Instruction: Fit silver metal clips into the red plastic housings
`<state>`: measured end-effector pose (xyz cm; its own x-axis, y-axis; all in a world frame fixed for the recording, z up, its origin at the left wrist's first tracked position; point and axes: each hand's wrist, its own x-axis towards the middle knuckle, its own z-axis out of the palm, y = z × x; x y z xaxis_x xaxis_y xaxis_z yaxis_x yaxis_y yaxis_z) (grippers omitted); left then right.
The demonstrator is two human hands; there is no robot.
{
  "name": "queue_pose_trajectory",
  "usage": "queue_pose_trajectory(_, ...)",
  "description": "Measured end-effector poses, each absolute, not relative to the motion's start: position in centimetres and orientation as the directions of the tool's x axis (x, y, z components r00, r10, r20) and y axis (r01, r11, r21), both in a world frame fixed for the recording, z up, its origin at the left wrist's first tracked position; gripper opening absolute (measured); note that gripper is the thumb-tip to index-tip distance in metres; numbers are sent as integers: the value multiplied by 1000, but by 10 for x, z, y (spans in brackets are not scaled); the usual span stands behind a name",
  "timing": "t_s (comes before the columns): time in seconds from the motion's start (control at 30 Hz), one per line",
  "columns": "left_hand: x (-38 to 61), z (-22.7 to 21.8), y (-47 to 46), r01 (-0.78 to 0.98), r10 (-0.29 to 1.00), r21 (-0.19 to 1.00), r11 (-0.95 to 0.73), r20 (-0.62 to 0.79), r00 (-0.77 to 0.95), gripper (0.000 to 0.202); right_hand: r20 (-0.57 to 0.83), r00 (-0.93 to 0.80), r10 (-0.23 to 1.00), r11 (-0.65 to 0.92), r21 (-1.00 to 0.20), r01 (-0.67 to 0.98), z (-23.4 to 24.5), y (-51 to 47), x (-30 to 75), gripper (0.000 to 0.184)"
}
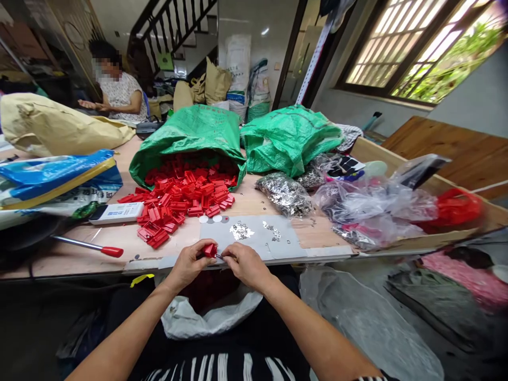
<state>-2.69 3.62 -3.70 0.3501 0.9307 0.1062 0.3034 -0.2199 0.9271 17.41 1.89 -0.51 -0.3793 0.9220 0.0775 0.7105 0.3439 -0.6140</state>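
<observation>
My left hand (189,263) is closed on a small red plastic piece (210,250) at the table's near edge. My right hand (245,263) pinches a tiny metal part against that piece; the part is too small to make out clearly. Behind the hands, a heap of red plastic pieces (178,203) spills from an open green sack (190,135). Little piles of small silver metal parts (241,230) lie on a grey sheet (257,241) just beyond my fingers.
A clear bag of silver parts (283,193) lies mid-table, a second green sack (288,137) behind it, and plastic bags (373,203) at right. A red-tipped rod (93,246) and a white box (117,212) lie left. Another person (119,90) sits at the far end. A white bag (206,317) rests in my lap.
</observation>
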Motion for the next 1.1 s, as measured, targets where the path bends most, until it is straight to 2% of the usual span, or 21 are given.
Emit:
queue_pose_trajectory(0.6, -26, -32, 35, 355, 927, 905, -234, 97, 363, 27, 42, -414, 909, 360, -577, 733, -1, 19, 171, 14)
queue_pose_trajectory(0.93, -25, -30, 35, 338, 924, 905, -258, 129, 361, 24, 106, -408, 907, 405, -480, 778, -6, 11, 168, 14)
queue_pose_trajectory(1.1, -26, -33, 35, 300, 923, 919, -255, 139, 359, 30, 154, -437, 886, 449, -517, 728, -8, 14, 173, 13)
